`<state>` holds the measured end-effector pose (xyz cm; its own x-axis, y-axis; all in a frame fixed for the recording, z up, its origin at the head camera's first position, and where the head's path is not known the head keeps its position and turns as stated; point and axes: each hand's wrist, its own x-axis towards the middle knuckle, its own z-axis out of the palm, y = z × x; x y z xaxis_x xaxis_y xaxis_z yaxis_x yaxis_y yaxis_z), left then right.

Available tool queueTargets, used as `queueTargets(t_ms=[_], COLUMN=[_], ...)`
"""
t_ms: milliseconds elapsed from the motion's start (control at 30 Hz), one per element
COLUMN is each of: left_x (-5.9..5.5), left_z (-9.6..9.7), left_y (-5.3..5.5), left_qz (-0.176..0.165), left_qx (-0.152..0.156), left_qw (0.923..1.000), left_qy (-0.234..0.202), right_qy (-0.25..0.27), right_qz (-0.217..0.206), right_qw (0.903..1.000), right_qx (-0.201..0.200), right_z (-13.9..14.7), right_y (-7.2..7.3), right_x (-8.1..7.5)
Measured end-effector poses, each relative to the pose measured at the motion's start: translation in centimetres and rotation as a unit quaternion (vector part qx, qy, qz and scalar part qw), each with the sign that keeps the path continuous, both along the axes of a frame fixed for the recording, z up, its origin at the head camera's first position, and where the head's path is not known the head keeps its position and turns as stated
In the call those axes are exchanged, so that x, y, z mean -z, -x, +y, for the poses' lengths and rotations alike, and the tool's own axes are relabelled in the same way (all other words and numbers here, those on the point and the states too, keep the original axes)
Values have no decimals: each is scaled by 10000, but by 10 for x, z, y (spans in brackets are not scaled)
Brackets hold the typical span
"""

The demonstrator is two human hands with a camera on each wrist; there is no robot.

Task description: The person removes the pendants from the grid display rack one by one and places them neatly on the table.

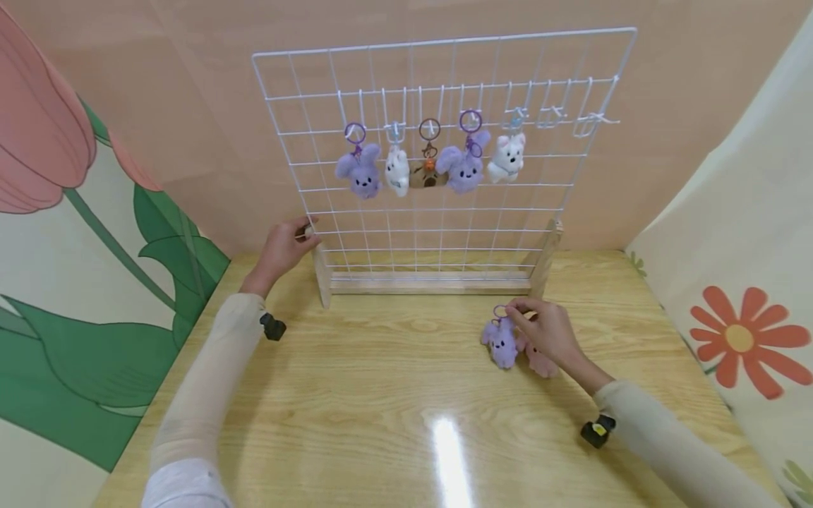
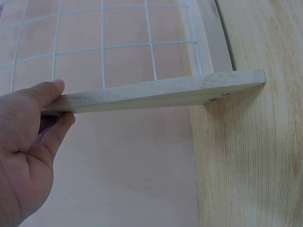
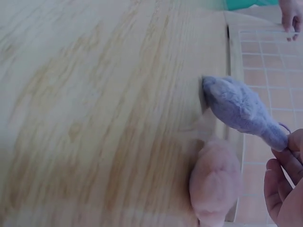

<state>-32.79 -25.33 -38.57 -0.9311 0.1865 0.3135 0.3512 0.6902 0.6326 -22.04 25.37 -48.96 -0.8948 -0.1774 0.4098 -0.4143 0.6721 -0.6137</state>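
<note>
My left hand (image 1: 284,248) grips the upper end of the wooden side post (image 2: 156,93) of a display rack, thumb on one face and fingers on the other. My right hand (image 1: 549,330) pinches a purple plush keychain (image 1: 502,346) near its top, beside its purple ring. In the right wrist view, that purple plush slants away from the fingertips. A pink plush keychain (image 3: 215,182) lies right next to it, partly behind the right hand in the head view. White wire mesh (image 1: 444,42) forms the rack's panel.
Several plush keychains hang on the rack's hooks: a purple one (image 1: 364,176) at the left, a brown one (image 1: 427,176) mid-row, and a white dog (image 1: 507,159) farther right. Bare hooks (image 1: 589,125) stick out at the right end. A wooden crossbar (image 1: 432,286) joins the posts.
</note>
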Motion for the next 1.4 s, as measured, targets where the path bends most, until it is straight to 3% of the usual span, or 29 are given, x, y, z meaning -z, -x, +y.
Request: queueTargets(t_ms=[200, 433, 933, 1167, 1400], left_x=[0, 2, 1, 1, 1], left_z=[-1, -1, 1, 1, -1], left_y=[-2, -3, -2, -1, 0], left_qz=[16, -2, -66, -11, 5], left_qx=[37, 47, 4, 4, -1], left_qw=[10000, 10000, 10000, 10000, 10000], left_qy=[3, 2, 39, -7, -10], right_qy=[42, -477, -668, -891, -776], right_qz=[-511, -657, -1180, -1091, -1182], right_qw=[9987, 9967, 9906, 9900, 9899], right_qx=[25, -52, -169, -80, -100], right_z=[-1, -1, 0, -1, -1], right_y=[0, 3, 10, 13, 16], right_x=[5, 11, 17, 18, 18])
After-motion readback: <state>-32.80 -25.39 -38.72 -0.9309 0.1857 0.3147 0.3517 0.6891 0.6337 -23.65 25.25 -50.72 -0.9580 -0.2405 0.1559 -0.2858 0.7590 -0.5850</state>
